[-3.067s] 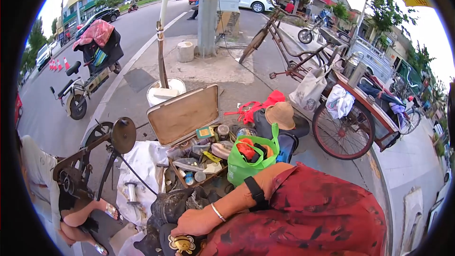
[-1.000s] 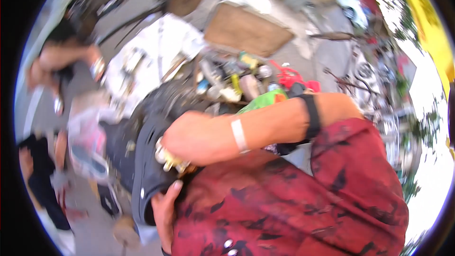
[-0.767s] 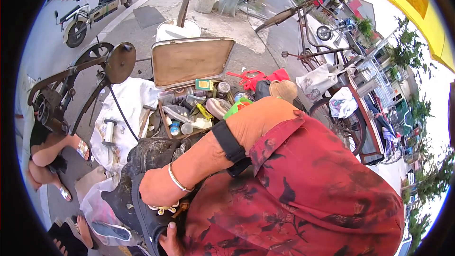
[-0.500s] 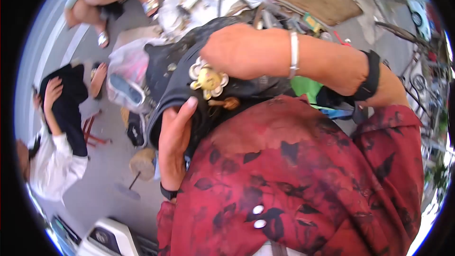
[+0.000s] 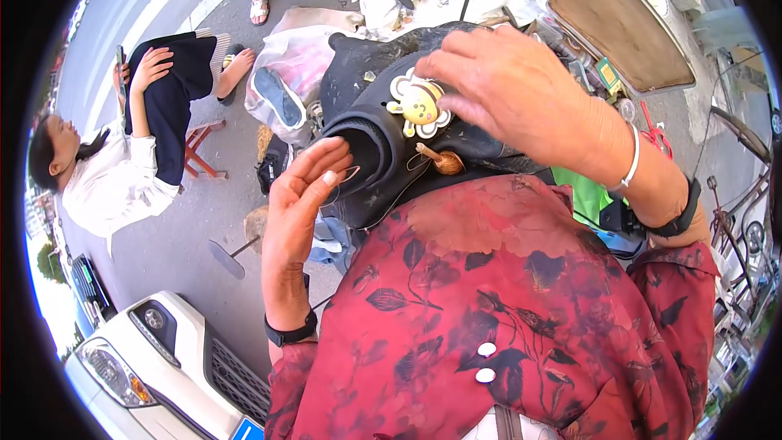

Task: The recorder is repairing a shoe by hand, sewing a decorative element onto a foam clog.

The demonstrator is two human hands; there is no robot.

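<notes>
Daylit street, grey asphalt pavement (image 5: 175, 232), white car (image 5: 155, 367), small wooden stool (image 5: 204, 151), open case lid (image 5: 619, 24).

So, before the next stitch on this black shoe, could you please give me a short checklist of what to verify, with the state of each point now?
1. Black shoe is steadied: ok, the left hand cups its open edge.
2. Thread loop is held: ok, it sits at the left fingertips.
3. Wooden-handled awl is in place: ok, it stands stuck in the shoe.
4. Right hand is ready to grip the awl: not ok, it hovers open above the shoe, holding nothing.
5. Bee-shaped charm is away from the awl: ok, it lies apart, above it.
6. Thread tension: cannot tell.
</notes>
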